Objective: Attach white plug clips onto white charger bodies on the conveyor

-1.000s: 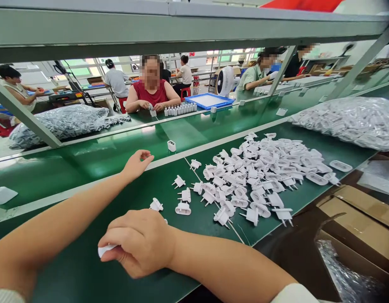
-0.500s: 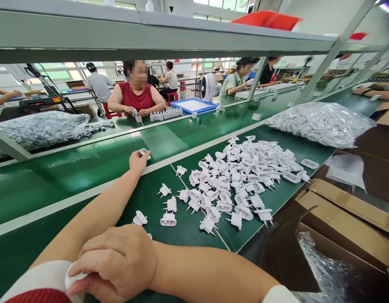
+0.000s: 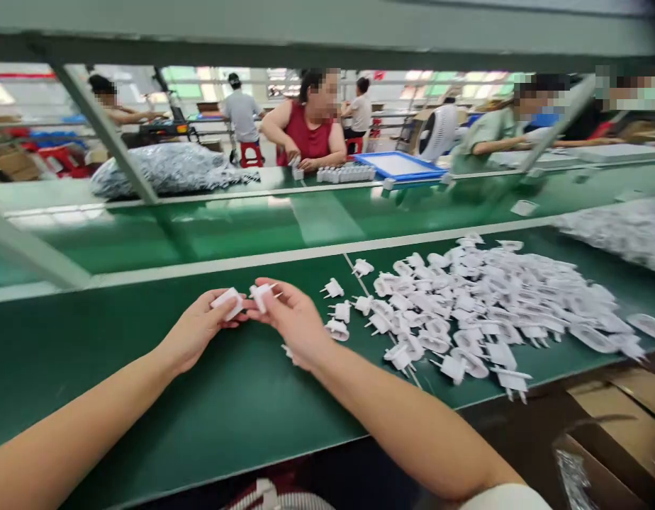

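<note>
My left hand (image 3: 197, 327) pinches a small white plastic housing (image 3: 227, 304) between thumb and fingers, above the green work surface. Close on its right, my right hand (image 3: 298, 319) grips a white plug piece (image 3: 262, 297) whose thin pins point to the right. The two parts are held near each other, and the hands almost meet. To the right of my right hand lies a heap of white two-pin plug pieces (image 3: 466, 297). A few loose plug pieces (image 3: 338, 329) rest at its near left side, one partly hidden behind my right wrist.
A pale rail (image 3: 221, 268) separates my surface from the green belt (image 3: 226, 230). Across it, a person in red (image 3: 311, 134) handles small parts beside a blue-rimmed tray (image 3: 402, 167). A bag of parts (image 3: 625, 227) lies right; cardboard boxes (image 3: 619, 418) stand below. A shelf (image 3: 327, 42) crosses overhead.
My left hand has drawn back from the belt edge, and my right hand has moved forward from close to my body. Both now hold parts side by side. The head view has turned left.
</note>
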Action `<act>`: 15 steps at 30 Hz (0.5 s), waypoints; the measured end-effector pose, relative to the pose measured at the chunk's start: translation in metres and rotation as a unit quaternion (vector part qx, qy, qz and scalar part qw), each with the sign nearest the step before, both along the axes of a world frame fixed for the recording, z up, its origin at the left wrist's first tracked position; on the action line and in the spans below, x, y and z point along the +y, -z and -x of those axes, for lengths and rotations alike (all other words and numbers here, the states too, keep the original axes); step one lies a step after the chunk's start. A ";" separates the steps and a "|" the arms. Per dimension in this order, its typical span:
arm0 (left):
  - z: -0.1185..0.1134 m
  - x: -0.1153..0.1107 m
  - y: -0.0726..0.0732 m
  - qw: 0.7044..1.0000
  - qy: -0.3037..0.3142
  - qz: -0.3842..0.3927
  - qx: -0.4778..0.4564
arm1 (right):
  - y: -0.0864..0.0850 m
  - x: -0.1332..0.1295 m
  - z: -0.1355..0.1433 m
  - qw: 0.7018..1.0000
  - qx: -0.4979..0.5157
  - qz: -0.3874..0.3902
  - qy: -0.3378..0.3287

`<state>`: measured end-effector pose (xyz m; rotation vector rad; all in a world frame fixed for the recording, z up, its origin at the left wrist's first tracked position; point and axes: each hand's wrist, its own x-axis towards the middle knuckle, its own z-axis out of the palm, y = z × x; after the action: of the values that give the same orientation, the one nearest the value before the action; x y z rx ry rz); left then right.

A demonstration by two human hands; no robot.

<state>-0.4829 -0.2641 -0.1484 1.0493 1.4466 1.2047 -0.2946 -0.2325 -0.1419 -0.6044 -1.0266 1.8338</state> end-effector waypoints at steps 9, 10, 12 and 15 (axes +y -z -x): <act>-0.001 -0.040 0.020 0.975 0.078 -0.094 0.187 | -0.006 0.001 -0.007 0.993 -0.098 0.023 -0.059; 0.001 -0.040 0.020 0.970 0.090 -0.102 0.200 | -0.005 0.000 -0.007 0.990 -0.138 -0.017 -0.037; 0.005 -0.041 0.021 0.970 0.099 -0.097 0.199 | -0.003 -0.003 -0.007 0.966 -0.226 -0.124 0.027; 0.010 -0.042 0.021 0.975 0.096 -0.066 0.188 | -0.002 -0.006 -0.009 0.929 -0.288 -0.225 0.066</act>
<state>-0.4927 -0.3056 -0.1692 1.5370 1.5176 1.0093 -0.2854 -0.2384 -0.1402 -0.9221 -1.6883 1.2514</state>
